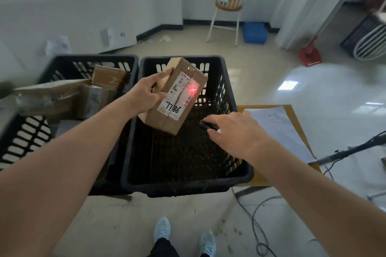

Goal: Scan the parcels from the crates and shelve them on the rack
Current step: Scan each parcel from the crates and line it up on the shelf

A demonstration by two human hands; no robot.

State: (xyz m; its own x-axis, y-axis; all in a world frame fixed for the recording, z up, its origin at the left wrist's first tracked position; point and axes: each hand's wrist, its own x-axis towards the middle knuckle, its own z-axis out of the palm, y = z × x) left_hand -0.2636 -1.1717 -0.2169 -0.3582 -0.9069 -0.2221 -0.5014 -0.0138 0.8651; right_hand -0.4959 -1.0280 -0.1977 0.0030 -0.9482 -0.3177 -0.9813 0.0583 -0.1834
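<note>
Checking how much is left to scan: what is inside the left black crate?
The left crate holds several brown cardboard parcels, piled toward its far side, at least one with a printed label. How many lie underneath cannot be seen; the left hand's forearm covers the crate's near right part.

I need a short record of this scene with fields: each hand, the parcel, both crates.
left hand: grips the parcel above the right crate
right hand: holds the scanner, aimed at the parcel
parcel: label faces up, red cross of light on it, "7786" handwritten
right crate: no parcels visible inside
left crate: several boxes inside
</note>
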